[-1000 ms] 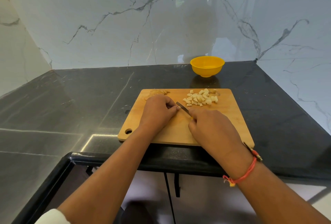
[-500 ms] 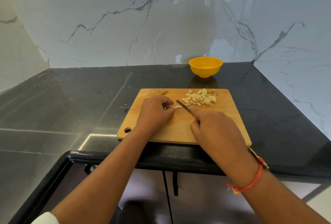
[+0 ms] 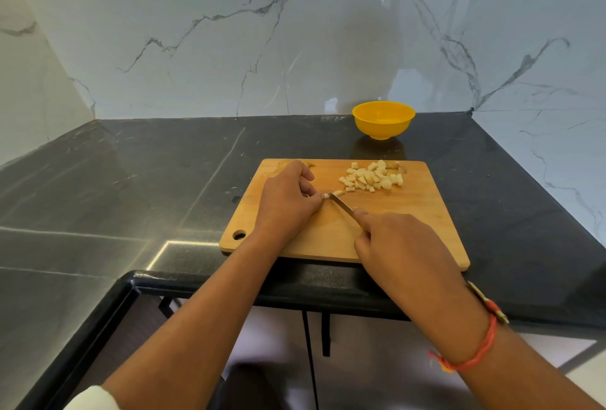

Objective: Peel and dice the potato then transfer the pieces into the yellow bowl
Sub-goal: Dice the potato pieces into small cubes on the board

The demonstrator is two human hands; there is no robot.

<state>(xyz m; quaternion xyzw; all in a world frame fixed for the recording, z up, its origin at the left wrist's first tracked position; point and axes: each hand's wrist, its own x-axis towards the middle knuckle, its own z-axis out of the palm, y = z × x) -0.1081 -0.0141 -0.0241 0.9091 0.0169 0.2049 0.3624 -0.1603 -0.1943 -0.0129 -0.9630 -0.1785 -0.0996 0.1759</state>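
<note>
Both bare forearms reach forward from the lower edge of view and converge. The left hand point(image 3: 288, 203) lies knuckles up with fingers curled, its fingertips pinching the end of a small pale potato strip point(image 3: 325, 195). The right hand point(image 3: 403, 245), also knuckles up, grips the hidden handle of a thin steel knife point(image 3: 341, 203), forefinger stretched toward the blade. An orange thread band point(image 3: 475, 357) circles the right wrist.

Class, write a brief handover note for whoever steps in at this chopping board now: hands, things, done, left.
The left hand pinches a small potato strip on the cutting board.
The right hand grips the knife, blade at the strip.
The diced pile lies at the board's far side; yellow bowl stands behind it, no pieces showing inside.
Done: peeling, most dicing.
Left: finish the strip, move pieces to the bowl.
</note>
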